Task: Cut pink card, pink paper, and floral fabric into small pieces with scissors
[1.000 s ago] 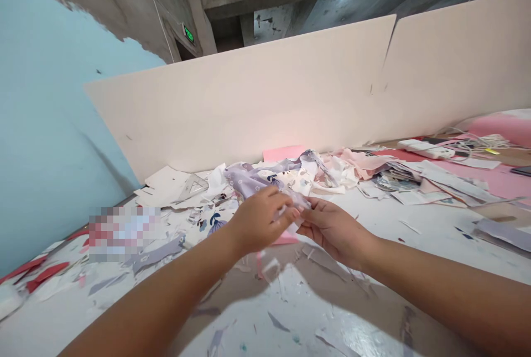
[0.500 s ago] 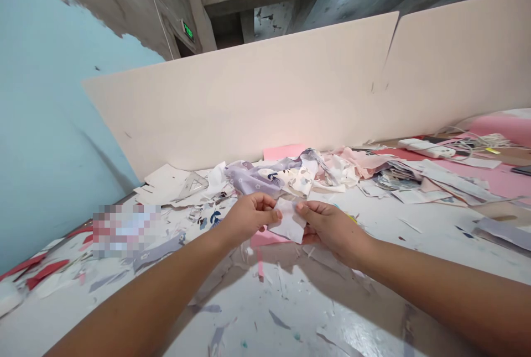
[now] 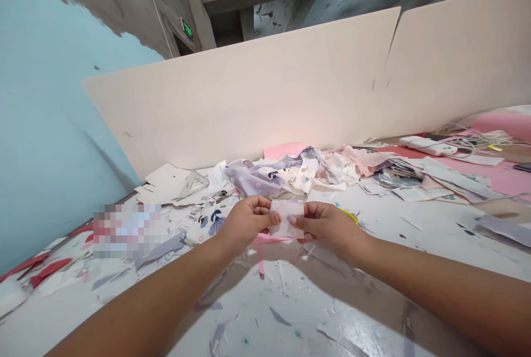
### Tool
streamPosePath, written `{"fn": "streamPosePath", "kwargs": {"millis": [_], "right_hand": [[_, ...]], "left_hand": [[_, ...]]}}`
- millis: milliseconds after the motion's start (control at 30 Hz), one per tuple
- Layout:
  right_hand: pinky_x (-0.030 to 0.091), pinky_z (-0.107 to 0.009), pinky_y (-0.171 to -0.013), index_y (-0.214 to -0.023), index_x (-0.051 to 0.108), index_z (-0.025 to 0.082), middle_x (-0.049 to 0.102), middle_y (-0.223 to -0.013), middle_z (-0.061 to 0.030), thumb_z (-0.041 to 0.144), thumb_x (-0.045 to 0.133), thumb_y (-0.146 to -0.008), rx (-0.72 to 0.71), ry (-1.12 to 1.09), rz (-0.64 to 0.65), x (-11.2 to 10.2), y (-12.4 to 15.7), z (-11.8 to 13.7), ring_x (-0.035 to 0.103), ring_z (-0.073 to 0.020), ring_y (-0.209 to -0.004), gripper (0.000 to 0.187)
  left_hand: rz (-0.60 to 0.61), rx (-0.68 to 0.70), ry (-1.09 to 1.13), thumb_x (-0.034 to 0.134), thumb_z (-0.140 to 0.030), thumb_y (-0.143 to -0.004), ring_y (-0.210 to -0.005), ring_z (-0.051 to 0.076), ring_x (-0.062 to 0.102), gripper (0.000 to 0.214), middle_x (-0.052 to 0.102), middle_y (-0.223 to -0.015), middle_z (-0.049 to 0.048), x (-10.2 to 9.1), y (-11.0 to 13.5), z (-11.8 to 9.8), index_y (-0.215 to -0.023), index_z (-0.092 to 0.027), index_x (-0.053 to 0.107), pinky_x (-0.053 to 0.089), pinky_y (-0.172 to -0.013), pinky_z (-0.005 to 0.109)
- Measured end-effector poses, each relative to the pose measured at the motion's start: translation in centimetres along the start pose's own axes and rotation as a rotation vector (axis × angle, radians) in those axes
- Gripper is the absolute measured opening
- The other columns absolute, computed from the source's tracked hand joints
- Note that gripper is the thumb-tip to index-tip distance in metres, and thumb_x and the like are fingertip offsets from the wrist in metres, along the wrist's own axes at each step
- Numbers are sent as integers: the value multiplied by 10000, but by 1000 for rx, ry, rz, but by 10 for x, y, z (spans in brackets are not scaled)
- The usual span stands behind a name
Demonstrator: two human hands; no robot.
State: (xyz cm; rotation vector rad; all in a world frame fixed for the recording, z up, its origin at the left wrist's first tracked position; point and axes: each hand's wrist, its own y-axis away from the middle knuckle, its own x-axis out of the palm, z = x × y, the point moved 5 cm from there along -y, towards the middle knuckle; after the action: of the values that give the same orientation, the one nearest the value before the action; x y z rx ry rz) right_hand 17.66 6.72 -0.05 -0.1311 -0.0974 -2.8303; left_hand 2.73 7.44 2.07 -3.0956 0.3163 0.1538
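Between my two hands is a small, pale, roughly square piece (image 3: 286, 210); whether it is paper or cloth I cannot tell. My left hand (image 3: 249, 220) pinches its left edge, thumb on the near face. On the right side my right hand (image 3: 326, 225) grips it the same way, its thumb pressed on the near face and fingers behind. Just below and behind the piece lies pink paper (image 3: 271, 239), mostly covered by the hands. A yellow curved item (image 3: 349, 215) shows past my right hand, partly hidden.
Crumpled purple floral fabric (image 3: 253, 177) and pink cloth (image 3: 352, 161) lie behind the hands. Paper strips (image 3: 415, 172) are heaped to the right, near a white power strip (image 3: 429, 146). A set square (image 3: 194, 184) rests at left. Scraps litter the white table (image 3: 307, 318) before a partition (image 3: 257, 108).
The pale piece has turned from a tilted position to nearly level and squarer to my view. My right thumb has moved lower and further in over its face.
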Motion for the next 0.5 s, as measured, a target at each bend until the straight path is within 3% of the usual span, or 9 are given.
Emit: {"fn": "streamPosePath", "kwargs": {"millis": [267,500], "right_hand": [[458,-194,-529,-669,534,156,517,-616,31,338,697,-585,-21,23,-2,-2,-5,-5,485,-58,-525,258],[394,-166,-465,-651,480,166,481,-544,57,350,664,-618,-34,-5,-11,0,-1,4,436,-36,-448,262]], "left_hand": [[-36,-48,67,748,-357,-469,-559,115,562,381,584,-584,-15,3,3,3,-701,-142,535,453,-565,255],[-47,6,102,748,-343,-483,-483,59,489,376,542,-540,-38,1,3,6,-688,-135,511,419,-493,198]]}}
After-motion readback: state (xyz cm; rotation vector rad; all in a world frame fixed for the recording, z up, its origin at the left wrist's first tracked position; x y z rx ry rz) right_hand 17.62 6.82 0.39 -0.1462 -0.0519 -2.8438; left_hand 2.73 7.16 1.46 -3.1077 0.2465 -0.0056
